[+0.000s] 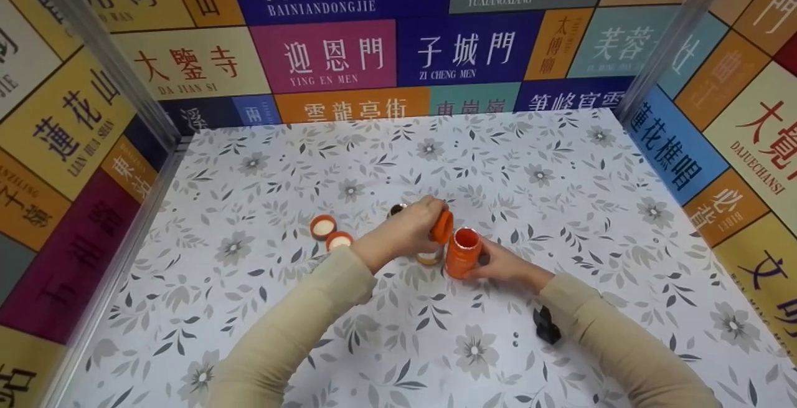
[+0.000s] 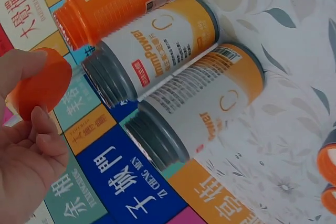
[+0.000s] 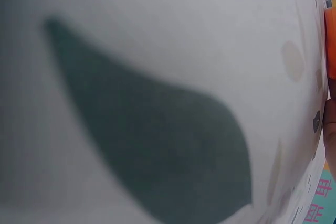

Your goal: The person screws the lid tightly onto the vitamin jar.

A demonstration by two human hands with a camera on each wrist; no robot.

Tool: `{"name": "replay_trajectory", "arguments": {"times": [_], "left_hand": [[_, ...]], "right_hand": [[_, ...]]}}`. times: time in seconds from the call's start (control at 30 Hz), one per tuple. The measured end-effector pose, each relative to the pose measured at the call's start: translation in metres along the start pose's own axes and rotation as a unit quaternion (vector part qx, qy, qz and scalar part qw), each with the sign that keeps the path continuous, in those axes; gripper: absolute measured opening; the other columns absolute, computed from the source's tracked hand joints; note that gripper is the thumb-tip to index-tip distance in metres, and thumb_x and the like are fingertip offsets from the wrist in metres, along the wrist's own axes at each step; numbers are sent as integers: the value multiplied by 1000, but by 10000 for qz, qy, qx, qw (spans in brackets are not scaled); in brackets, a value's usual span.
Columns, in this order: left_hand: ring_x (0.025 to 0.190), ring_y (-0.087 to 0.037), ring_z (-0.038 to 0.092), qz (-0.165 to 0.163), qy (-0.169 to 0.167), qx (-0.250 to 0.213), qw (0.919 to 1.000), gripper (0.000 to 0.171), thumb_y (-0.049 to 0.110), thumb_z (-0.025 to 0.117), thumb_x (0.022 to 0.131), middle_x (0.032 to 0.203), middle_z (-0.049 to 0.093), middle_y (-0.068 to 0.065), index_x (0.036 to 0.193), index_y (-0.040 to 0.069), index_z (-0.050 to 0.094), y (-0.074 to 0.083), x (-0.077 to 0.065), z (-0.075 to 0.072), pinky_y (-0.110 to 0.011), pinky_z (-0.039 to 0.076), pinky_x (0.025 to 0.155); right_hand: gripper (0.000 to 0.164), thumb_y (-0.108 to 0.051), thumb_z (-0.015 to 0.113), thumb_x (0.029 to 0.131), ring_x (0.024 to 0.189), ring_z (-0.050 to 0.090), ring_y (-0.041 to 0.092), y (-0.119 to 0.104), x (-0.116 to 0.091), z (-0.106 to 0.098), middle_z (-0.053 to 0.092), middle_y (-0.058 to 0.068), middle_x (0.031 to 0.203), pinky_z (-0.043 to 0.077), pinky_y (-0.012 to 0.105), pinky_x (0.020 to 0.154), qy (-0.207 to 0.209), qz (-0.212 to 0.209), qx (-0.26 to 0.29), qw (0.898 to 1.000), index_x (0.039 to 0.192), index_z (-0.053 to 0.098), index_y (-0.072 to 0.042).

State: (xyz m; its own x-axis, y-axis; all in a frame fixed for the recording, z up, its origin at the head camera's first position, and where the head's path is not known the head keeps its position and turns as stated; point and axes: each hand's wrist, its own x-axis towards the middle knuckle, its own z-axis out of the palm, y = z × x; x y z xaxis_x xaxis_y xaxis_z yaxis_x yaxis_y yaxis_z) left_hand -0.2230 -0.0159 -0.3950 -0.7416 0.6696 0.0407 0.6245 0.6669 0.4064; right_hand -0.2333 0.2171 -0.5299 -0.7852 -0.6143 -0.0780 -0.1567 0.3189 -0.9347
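My left hand [image 1: 408,228] pinches an orange screw cap [image 1: 443,227] between thumb and fingers, just above and beside the mouth of an orange bottle [image 1: 462,260]. Around that bottle's side my right hand [image 1: 501,266] curls its thumb and fingers; the bottle stands upright with its mouth uncovered. In the left wrist view, a white-and-yellow bottle [image 2: 157,43] with a grey neck stands beside the orange one, and a second white-and-yellow bottle [image 2: 205,100] follows; neither wears a cap. From the head, my left hand mostly hides these two.
Two orange-rimmed caps, one farther [image 1: 323,227] and one nearer [image 1: 339,241], lie with pale insides up, left of the bottles. A small black object [image 1: 547,326] lies by the right forearm. Printed panels [image 1: 324,53] wall the flower-patterned table [image 1: 348,159] at back and sides.
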Motion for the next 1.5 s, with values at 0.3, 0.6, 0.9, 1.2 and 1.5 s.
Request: {"name": "replay_trajectory", "arguments": {"times": [0.3,0.6,0.9,1.2,1.5], "left_hand": [[80,-17,51,309,-35,523,9981,39,10,74,70,90,50,-7,100,3,51,12,13,9,-24,46,72],[80,-18,52,314,-104,761,9966,37,11,74,71,90,51,-8,100,2,53,16,15,6,-24,47,74],[78,-18,51,238,-88,804,9964,36,6,71,70,91,50,-9,101,1,53,17,14,6,-25,47,75],[81,-20,53,205,-176,1448,9891,34,10,70,72,95,51,-10,100,1,54,23,14,10,-29,49,73],[84,-18,52,386,133,1238,9915,41,22,75,69,96,51,-7,100,3,56,14,20,20,-25,46,77]], "right_hand": [[85,-17,74,75,133,29,27,-2,-3,-1,33,8,145,15,50,109,50,299,-43,9995,144,25,-12],[86,-16,73,75,130,33,26,2,-2,-2,35,9,143,18,49,108,-119,-44,-31,9999,144,23,-12],[79,-7,72,75,118,44,20,5,0,-4,45,12,134,28,29,103,-144,-352,-301,9988,140,28,-4],[81,-6,72,75,129,35,29,4,0,-3,38,12,141,18,48,108,-137,-128,-112,9998,142,26,-6],[84,-17,75,74,126,38,27,0,-2,-3,40,8,140,19,50,108,-34,174,-208,9996,143,26,-12]]}}
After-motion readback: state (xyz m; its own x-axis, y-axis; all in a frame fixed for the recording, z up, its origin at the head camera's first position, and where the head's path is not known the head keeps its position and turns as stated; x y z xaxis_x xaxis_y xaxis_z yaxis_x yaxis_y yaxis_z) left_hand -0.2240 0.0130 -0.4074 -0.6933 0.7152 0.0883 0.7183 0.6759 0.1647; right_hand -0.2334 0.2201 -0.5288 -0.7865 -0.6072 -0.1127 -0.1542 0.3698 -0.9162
